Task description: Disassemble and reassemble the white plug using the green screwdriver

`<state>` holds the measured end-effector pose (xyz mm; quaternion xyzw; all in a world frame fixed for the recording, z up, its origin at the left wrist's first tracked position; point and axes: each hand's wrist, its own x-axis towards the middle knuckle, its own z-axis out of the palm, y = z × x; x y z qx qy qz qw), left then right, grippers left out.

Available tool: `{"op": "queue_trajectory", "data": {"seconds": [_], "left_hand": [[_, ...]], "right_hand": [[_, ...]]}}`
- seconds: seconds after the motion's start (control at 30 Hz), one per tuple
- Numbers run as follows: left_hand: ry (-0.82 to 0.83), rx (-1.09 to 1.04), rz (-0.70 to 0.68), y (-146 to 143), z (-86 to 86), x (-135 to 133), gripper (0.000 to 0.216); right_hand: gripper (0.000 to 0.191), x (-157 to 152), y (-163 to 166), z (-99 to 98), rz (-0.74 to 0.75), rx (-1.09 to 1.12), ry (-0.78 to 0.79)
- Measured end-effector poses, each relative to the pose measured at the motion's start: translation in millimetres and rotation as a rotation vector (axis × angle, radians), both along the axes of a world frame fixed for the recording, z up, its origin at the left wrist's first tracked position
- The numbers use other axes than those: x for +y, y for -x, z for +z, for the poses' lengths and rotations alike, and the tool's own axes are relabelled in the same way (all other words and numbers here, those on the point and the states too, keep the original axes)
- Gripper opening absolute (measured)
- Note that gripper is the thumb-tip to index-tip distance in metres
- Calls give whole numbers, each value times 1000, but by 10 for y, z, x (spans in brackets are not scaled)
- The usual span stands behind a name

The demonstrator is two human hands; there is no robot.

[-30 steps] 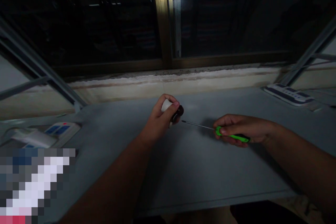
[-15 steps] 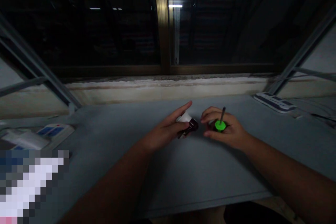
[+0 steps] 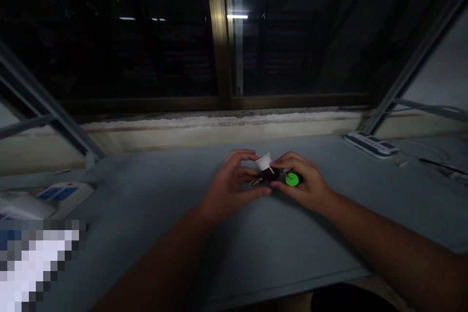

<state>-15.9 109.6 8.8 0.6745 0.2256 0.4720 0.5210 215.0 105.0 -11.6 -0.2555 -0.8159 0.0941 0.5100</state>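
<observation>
A small piece with a white cup-shaped end [image 3: 263, 161] and a dark brown body [image 3: 268, 174] is between my hands. Thin metallic-looking bits stick out on its left. My left hand [image 3: 234, 183] curls around that piece, with its fingers at the left side and the thumb below. The fingertips of my right hand [image 3: 305, 175] meet its right side. Tucked in the right hand is a dark item with a bright green round top [image 3: 292, 179] and a thin stem. The exact kind of either item is too dim to make out.
A grey tabletop [image 3: 234, 239] lies under my hands. A power strip [image 3: 371, 145] with cables is at the back right. Another white-and-blue socket unit [image 3: 68, 192] stands at the left. Grey metal frame bars [image 3: 69, 122] rise on both sides before a dark window.
My hands have come together. The right fingertips now reach the white-and-dark piece, which has turned with its white end up. The green-topped item has tilted in my right hand.
</observation>
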Motion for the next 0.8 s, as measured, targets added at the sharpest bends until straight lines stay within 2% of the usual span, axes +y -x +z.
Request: {"op": "queue_trajectory", "data": {"seconds": [0.1,0.2,0.37,0.57,0.8], "left_hand": [[-198,55,117,8,-14,-3,52],[-301,76,139,17,-5,-5,45],[-486,149,204,38,48,-28,19],[-471,160,143,49,52,-41,19],[-498,172,153,43,75,-64,13]], "right_hand": [[41,7,4,-22,-20,17,-17],[45,7,6,-30,-18,14,-18],[56,3,-6,-17,31,-47,-9],[52,16,-28,-33,79,-94,-19],[48,7,-21,-62,87,-78,-37]]}}
